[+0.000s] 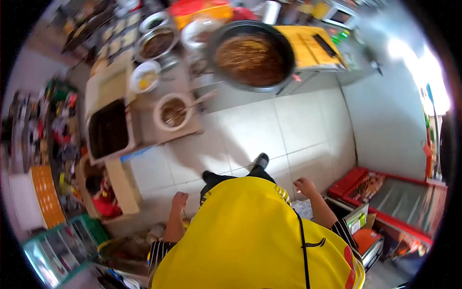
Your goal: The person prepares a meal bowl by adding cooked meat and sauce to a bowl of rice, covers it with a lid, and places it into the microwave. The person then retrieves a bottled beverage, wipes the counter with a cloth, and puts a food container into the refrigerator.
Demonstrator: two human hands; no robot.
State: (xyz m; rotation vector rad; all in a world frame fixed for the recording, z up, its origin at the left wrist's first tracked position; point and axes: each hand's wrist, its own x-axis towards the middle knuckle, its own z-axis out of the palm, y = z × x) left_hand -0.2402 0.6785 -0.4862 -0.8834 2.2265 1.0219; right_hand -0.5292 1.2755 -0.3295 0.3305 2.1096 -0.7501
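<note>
My left hand (180,200) hangs beside the yellow apron (250,231) I wear, its fingers curled in and nothing visible in them. On the other side, my right hand (304,187) is held away from my body with fingers loosely curled, also with nothing visible. Both are over the floor and touch no object. Ahead of me stands a big dark round pan (288,62) filled with brown food. A white bowl (160,117) of brown food with a spoon in it sits at the counter's near corner. Behind that is a smaller white bowl (134,83) with something yellow inside.
A deep dark-bottomed tray (109,130) is set in the left counter (185,131). A metal bowl (174,42) sits farther back. Right of the pan, a yellow board (298,43) bears a dark long object. Red-framed glass case (385,192) stands right; an open cardboard box (127,188), left.
</note>
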